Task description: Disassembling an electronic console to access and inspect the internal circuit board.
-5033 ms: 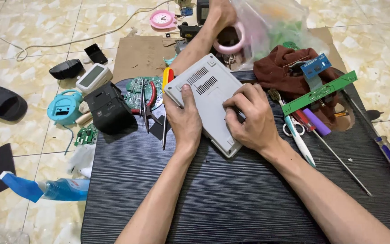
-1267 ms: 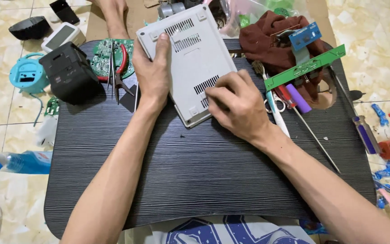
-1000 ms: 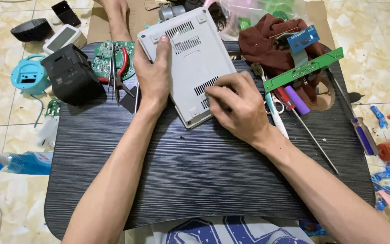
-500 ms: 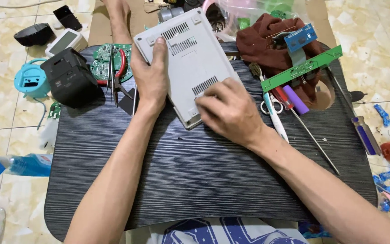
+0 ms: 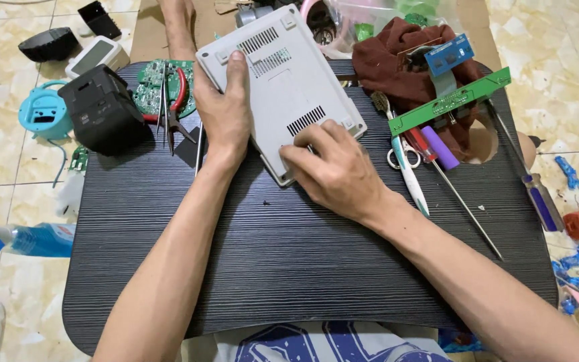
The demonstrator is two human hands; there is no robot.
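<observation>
Grey plastic, the vented underside of a flat device casing (image 5: 283, 84), lies bottom-up at the far middle of the dark ribbed tabletop (image 5: 289, 268), its far end overhanging the far edge. Compared with half a second earlier, the casing is seen barely shifted, while the right hand has slid toward the casing's near corner; the judgement is that the shell is being probed along its seam rather than lifted.

Toward the left edge, a black boxy block (image 5: 102, 110) is seen, with red-handled pliers (image 5: 172, 110) resting on a green round circuit board (image 5: 152, 84) just beside it.

The left hand (image 5: 226, 110) is laid flat and open along the casing's left side, thumb stretched up onto the shell; it presses down, and nothing is enclosed.

The right hand (image 5: 336, 171) is half curled over the near corner, fingertips (image 5: 303, 137) bent against the surface by the vent slots; whether anything small is pinched beneath cannot be told.

Toward the right edge lie a long green circuit strip (image 5: 450, 100), a maroon cloth (image 5: 403, 60) and a red-handled screwdriver (image 5: 450, 184).
</observation>
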